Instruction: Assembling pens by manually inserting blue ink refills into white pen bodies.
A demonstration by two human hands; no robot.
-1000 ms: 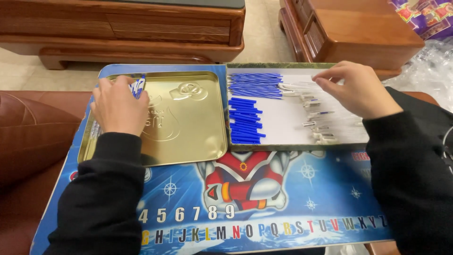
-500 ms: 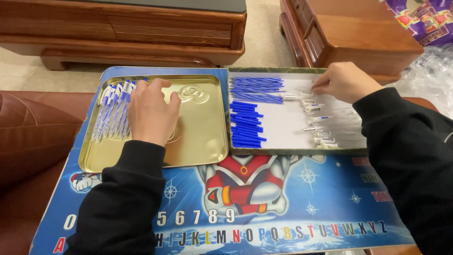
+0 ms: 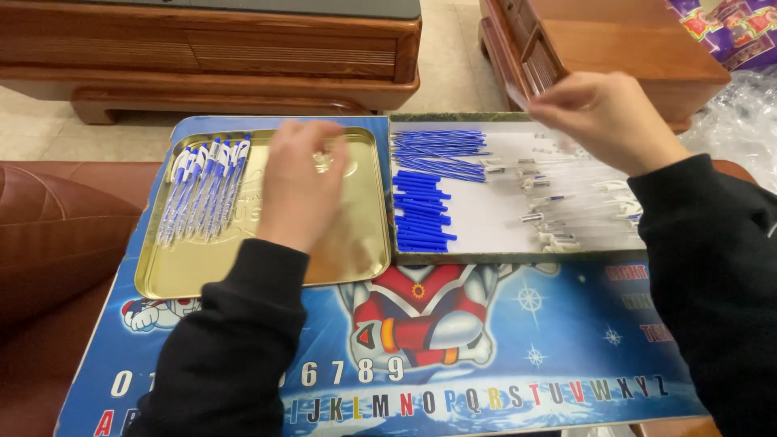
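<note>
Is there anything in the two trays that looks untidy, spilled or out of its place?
Nothing stands out. The finished pens lie in a neat row in the gold tray, and the blue parts and clear barrels lie sorted in the white tray.

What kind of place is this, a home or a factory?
Probably a home living room, used for small hand work. A brown leather sofa and carved wooden furniture stand on a tiled floor. The pen parts lie in tin trays on a children's alphabet board, not a workbench.
</note>
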